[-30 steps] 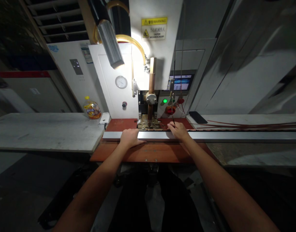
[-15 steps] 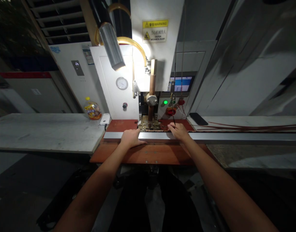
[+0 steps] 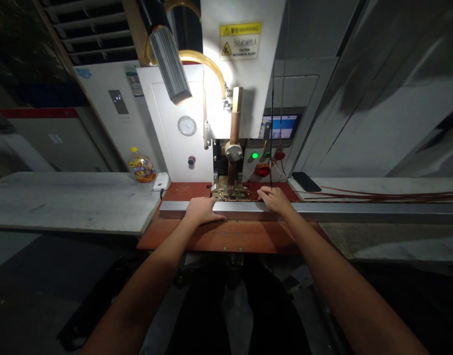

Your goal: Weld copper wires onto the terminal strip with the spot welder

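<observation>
My left hand lies over the left part of a long silver metal bar, fingers on its top and the thumb stretched apart along its front side. My right hand is closed in a pinch at the bar's back edge, right of a small brass-coloured fixture. What its fingertips hold is too small to make out. A thin dark line rises from behind this hand; I cannot tell if the fingers grip it. Directly above the fixture stands a copper-coloured press rod, its tip close to the fixture.
The machine has a lamp, a pressure gauge, a lit green button and a screen. A bottle and a white device stand left. At right lie a phone and reddish-brown strips.
Both hands keep nearly the same places on the bar. The thin dark line above my right hand now looks straighter and more upright. The view has shifted slightly.
</observation>
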A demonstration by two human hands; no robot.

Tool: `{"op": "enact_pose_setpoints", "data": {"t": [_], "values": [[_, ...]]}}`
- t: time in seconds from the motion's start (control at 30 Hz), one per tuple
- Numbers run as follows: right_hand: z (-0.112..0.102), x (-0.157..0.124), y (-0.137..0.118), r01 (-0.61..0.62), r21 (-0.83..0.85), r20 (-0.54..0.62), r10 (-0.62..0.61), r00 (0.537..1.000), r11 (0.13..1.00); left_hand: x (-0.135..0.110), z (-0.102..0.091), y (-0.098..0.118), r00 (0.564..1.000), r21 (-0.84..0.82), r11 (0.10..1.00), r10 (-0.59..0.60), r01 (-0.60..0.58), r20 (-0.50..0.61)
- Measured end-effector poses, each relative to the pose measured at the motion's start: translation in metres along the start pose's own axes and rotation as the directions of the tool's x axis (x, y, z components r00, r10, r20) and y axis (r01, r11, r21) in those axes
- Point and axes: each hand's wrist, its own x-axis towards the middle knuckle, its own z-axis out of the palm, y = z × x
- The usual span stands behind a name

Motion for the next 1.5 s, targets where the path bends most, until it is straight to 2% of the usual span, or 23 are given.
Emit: {"op": "enact_pose_setpoints", "data": {"t": [0.7,0.93,1.03,1.23,1.5], "values": [[0.002,0.004,-0.002,-0.019,-0.060,-0.033,0.017,0.999,0.998,0.009,-0.001,-0.003,1.000,-0.005,1.000,-0.006,0.006,0.015],[-0.004,0.007,-0.013,0.029,-0.010,0.002,-0.029,1.000,1.000,0.011,-0.004,-0.002,0.999,-0.013,0.999,-0.033,0.033,0.038],[0.000,0.010,-0.020,0.050,0.046,0.030,-0.051,0.998,0.998,0.012,-0.003,-0.002,0.998,-0.016,0.999,-0.040,0.041,0.041],[0.013,0.013,-0.032,0.051,0.052,0.070,-0.054,0.996,0.997,0.012,-0.004,-0.002,0.998,-0.014,0.999,-0.036,0.037,0.045],[0.015,0.017,-0.038,0.048,0.041,0.132,-0.053,0.990,0.998,0.012,-0.002,-0.003,0.999,-0.001,1.000,-0.015,0.015,0.031]]}}
